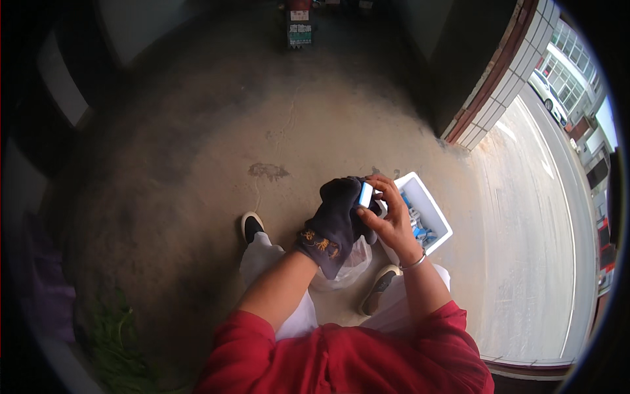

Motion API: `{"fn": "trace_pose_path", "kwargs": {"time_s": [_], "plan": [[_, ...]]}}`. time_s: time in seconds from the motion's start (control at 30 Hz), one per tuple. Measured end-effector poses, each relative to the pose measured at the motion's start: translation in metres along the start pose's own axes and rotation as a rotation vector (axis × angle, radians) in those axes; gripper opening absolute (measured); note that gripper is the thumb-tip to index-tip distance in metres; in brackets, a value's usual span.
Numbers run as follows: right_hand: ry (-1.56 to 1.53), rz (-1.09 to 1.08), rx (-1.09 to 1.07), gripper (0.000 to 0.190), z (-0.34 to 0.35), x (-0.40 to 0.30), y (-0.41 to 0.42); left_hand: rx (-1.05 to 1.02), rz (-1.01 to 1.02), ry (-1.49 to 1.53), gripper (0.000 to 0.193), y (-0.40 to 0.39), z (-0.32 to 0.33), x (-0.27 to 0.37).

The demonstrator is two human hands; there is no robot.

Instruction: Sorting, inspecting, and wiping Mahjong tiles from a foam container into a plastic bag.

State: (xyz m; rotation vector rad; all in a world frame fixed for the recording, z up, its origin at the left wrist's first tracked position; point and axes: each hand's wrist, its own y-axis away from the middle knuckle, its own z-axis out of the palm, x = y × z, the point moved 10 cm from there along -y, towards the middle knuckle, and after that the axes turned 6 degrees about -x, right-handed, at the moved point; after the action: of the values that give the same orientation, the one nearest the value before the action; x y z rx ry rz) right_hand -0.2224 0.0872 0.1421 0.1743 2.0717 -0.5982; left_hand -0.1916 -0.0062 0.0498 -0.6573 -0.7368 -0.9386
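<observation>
Dark grey cloth with yellow embroidery (325, 241) covers my left hand (347, 197) from the wrist forward. The fingers under it are hidden, so their pose does not show. My right hand (391, 212), with a silver bangle at the wrist, pinches a small blue-and-white block (365, 195) between thumb and fingers. The block is held against the far end of the cloth. Just beyond the right hand stands a white foam box (433, 209), partly covered by that hand. Several blue and white pieces (421, 231) lie inside it.
A clear plastic bag (344, 273) sits between my feet on the concrete floor (221, 138). Green leafy plants (115, 340) lie at the lower left. A tiled pillar (497, 103) borders the doorway at right, with a road (536, 236) outside.
</observation>
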Motion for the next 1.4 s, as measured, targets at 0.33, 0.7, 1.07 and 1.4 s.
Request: {"fn": "trace_pose_path", "kwargs": {"time_s": [0.33,0.7,1.07,1.4], "plan": [[-0.074,0.017,0.026,0.05,0.0,0.016,-0.007,-0.124,0.221,-1.006,0.024,0.003,0.033,0.06],[0.004,0.039,-0.016,0.051,0.009,0.014,0.0,0.092,-0.334,-0.259,0.027,0.014,-0.003,0.005],[-0.568,0.179,0.036,0.051,0.005,0.032,0.0,-0.263,-0.027,-0.438,0.033,-0.009,0.026,0.0],[0.135,-0.095,0.043,0.054,0.003,0.001,-0.003,-0.114,-0.132,0.262,0.045,-0.001,0.014,-0.018]]}}
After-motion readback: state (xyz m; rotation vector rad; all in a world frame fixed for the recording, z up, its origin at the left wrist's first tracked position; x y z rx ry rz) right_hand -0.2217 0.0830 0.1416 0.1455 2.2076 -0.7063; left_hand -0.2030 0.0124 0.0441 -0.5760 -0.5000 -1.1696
